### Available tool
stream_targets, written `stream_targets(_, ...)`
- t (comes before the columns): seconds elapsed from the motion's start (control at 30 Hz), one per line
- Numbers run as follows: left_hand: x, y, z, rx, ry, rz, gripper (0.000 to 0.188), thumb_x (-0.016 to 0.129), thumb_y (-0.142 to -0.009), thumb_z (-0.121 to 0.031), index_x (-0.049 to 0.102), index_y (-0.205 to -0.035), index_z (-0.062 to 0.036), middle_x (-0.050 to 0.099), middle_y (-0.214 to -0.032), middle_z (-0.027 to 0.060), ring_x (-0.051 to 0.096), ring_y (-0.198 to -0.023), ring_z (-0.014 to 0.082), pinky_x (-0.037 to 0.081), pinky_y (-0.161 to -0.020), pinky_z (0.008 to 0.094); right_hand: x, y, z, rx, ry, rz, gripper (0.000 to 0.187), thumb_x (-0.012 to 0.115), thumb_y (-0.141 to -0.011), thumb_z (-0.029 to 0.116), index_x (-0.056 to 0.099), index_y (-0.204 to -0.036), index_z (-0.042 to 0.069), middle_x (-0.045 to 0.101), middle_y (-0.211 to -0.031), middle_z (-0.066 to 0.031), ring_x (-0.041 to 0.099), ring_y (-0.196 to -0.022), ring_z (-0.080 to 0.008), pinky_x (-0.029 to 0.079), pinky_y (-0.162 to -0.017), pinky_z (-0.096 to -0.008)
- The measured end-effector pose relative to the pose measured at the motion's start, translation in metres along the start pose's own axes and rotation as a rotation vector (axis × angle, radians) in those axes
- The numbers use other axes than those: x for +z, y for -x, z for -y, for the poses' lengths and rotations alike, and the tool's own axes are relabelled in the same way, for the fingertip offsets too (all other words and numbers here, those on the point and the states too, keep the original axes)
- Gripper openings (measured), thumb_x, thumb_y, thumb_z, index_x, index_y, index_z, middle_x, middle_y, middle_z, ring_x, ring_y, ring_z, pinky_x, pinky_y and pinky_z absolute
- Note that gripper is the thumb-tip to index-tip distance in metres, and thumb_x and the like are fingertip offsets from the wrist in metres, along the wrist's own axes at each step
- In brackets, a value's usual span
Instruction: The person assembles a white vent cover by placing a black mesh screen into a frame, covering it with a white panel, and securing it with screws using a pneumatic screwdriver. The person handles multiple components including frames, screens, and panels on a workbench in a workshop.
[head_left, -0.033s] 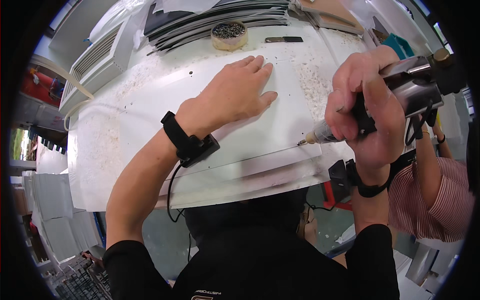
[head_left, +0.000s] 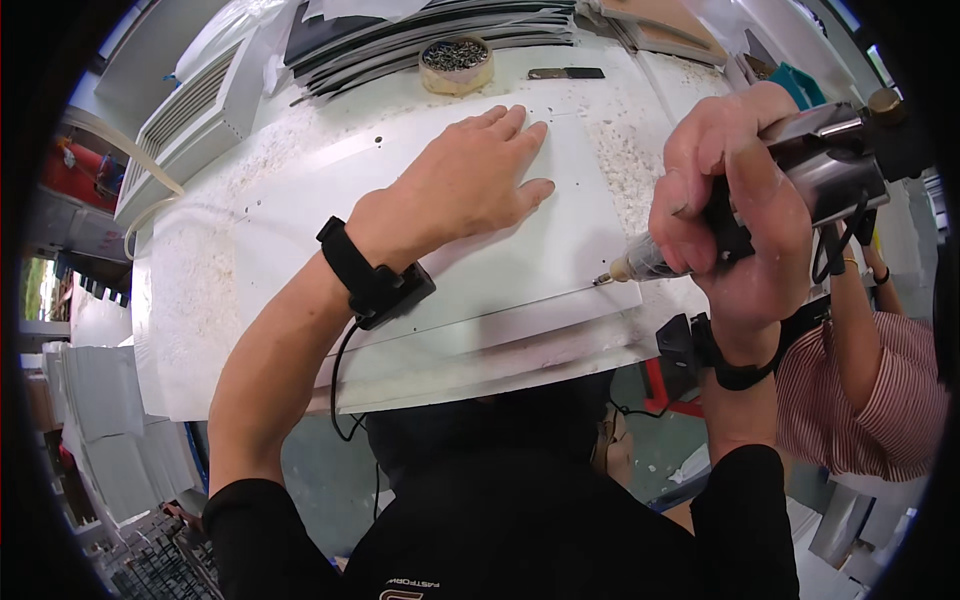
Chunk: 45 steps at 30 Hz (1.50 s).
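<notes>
Flat on a white panel (head_left: 520,262) lies my left hand (head_left: 465,180), palm down, fingers stretched out and thumb apart. My right hand (head_left: 740,200) is wrapped around a power screwdriver (head_left: 838,170) with a shiny metal body and a clear nose. The tool slants down to the left. Its thin bit ends at the panel's right corner, close to the near edge; whether it touches the surface I cannot tell. Small dark holes or dots mark the panel in several spots. A second white sheet (head_left: 540,325) shows beneath its near edge.
Beyond my left hand stands a round tub (head_left: 457,80) of small metal screws, with a flat dark-handled blade (head_left: 567,73) beside it. Stacked dark sheets (head_left: 400,45) lie at the back. A white louvred frame (head_left: 190,125) is far left. A person in a striped shirt (head_left: 860,400) is at right.
The view has shifted very slightly. Both hands and the screwdriver keep their places on and over the panel.
</notes>
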<state>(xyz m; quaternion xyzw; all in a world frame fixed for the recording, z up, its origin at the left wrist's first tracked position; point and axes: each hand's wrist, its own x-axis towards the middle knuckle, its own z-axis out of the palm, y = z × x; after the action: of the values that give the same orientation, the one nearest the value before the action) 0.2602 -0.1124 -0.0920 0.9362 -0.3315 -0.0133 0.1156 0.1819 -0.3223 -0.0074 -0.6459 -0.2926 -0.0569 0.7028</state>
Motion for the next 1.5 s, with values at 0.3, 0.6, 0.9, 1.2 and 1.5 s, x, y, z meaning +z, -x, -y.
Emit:
stream_targets(0.3, 0.008, 0.001, 0.003, 0.026, -0.062, -0.023, 0.08, 0.061, -0.096, -0.052, 0.043, -0.153, 0.0009, 0.039, -0.157, 0.0321, 0.036, -0.148, 0.0436, 0.033, -0.122, 0.0457, 0.003, 0.003, -0.016, -0.088, -0.14, 0.068, 0.023, 0.053, -0.105, 0.024, 0.044, -0.096, 0.004, 0.054, -0.077, -0.013, 0.035, -0.04, -0.0078, 0.039, -0.039, -0.0251)
stream_targets(0.6, 0.007, -0.006, 0.004, 0.049, -0.03, 0.007, 0.081, 0.066, -0.092, -0.054, 0.05, -0.147, 0.0046, 0.048, -0.148, 0.0332, 0.046, -0.14, 0.0423, 0.04, -0.115, 0.0455, 0.006, 0.005, -0.012, 0.111, -0.066, 0.124, 0.028, 0.064, -0.098, 0.024, 0.045, -0.086, 0.007, 0.054, -0.069, -0.01, 0.039, -0.042, -0.0079, 0.033, -0.037, -0.0228)
stream_targets(0.9, -0.003, -0.005, -0.001, 0.013, 0.048, 0.052, 0.08, 0.067, -0.091, -0.054, 0.053, -0.144, 0.0045, 0.053, -0.144, 0.0312, 0.053, -0.132, 0.0413, 0.048, -0.107, 0.0439, 0.01, 0.002, -0.018, 0.074, -0.023, 0.188, 0.037, 0.074, -0.089, 0.033, 0.048, -0.085, 0.007, 0.054, -0.068, -0.0101, 0.039, -0.043, -0.0066, 0.032, -0.036, -0.0219)
stream_targets(1.2, 0.001, 0.004, 0.002, 0.05, -0.096, -0.07, 0.065, 0.066, -0.092, -0.049, 0.058, -0.137, -0.0032, 0.058, -0.139, 0.0251, 0.057, -0.127, 0.0407, 0.048, -0.106, 0.0444, -0.011, -0.021, 0.006, -0.247, -0.142, 0.149, 0.021, 0.05, -0.107, 0.023, 0.052, -0.11, 0.002, 0.057, -0.09, -0.0123, 0.038, -0.042, -0.0066, 0.039, -0.04, -0.0227)
stream_targets(1.5, -0.041, 0.075, 0.066, -0.303, 0.128, -0.329, 0.017, 0.066, -0.097, -0.012, 0.072, -0.108, -0.0022, 0.074, -0.104, 0.0145, 0.07, -0.093, 0.0327, 0.055, -0.082, 0.0396, -0.015, -0.024, -0.01, -0.186, -0.144, -0.1, 0.023, 0.047, -0.109, 0.025, 0.053, -0.11, 0.003, 0.056, -0.092, -0.0062, 0.039, -0.048, -0.0038, 0.039, -0.044, -0.0212)
